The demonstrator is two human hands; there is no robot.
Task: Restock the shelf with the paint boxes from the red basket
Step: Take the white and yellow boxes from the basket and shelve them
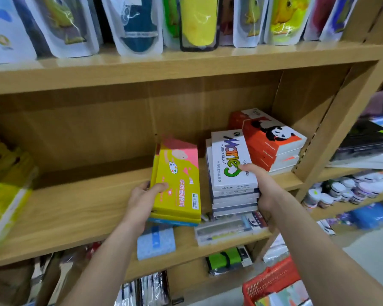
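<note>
Middle shelf [80, 208], light wood. My left hand [142, 199] grips the yellow paint boxes [177, 184], a small stack tilted up at the front edge; thumb lies flat on the top lid, the other fingers are hidden underneath, so the stack is pinched between them. My right hand [263, 188] steadies the white watercolour stack [232, 171] just beside it: index finger stretched over the top box, remaining fingers curled against the stack's right side.

Orange panda boxes [272, 142] are stacked at the far right of the shelf, touching the white stack. The red basket [272, 281] sits low at my right, with more flat packs showing in it.

Handling, as I judge it: thin card boxes, stiff enough to lift by the short end, fairly light singly, heavier in a stack. Glossy lids likely slide on one another, so clamp top and bottom together, near the front corners. Squeeze gently; card walls would dent.

A clear plastic case [228, 228] lies in front of the white stack.
</note>
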